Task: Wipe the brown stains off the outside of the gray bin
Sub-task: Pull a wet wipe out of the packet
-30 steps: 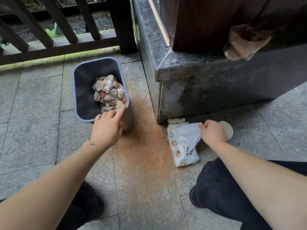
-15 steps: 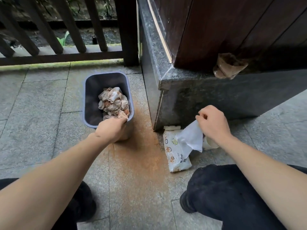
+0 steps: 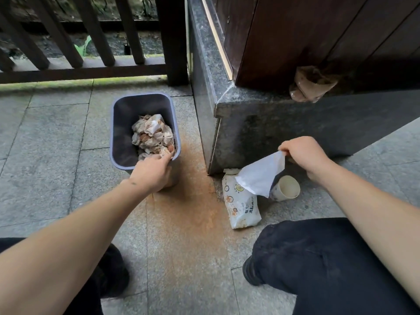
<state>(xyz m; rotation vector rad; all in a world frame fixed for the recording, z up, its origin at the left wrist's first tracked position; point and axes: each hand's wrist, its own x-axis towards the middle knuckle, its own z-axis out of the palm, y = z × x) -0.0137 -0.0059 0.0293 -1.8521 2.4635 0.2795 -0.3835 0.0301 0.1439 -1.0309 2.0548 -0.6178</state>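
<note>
1. Head view: a person crouches on gray paving stones, both bare forearms reaching forward, dark trousers at the bottom corners.
2. The gray bin (image 3: 118, 123) stands upright on the paving, just left of a stone ledge (image 3: 261, 123), with a dark wooden railing (image 3: 91, 42) behind it.
3. Crumpled, brown-stained tissues (image 3: 153, 135) fill the right part of the bin.
4. The left hand (image 3: 152, 172) grips the near right corner of the bin's rim, fingers curled over the edge and touching the tissues just inside.
5. A brown stain (image 3: 181, 212) spreads over the paving from the bin's right side toward the camera. The hand hides most of the bin's near outer wall, so marks there cannot be judged.
6. The right hand (image 3: 304, 155) is raised near the ledge, thumb and fingers pinching the top corner of a white wipe (image 3: 261, 176) that hangs down from it.
7. The lower end of the wipe reaches the top of a white wipe pack (image 3: 243, 208) lying flat on the paving at the foot of the ledge.
8. A paper cup (image 3: 287, 187) lies on its side just right of the pack, its mouth facing the camera.
9. A brownish plastic bag (image 3: 311, 85) sits on top of the ledge against a dark wooden wall (image 3: 295, 30).
</note>
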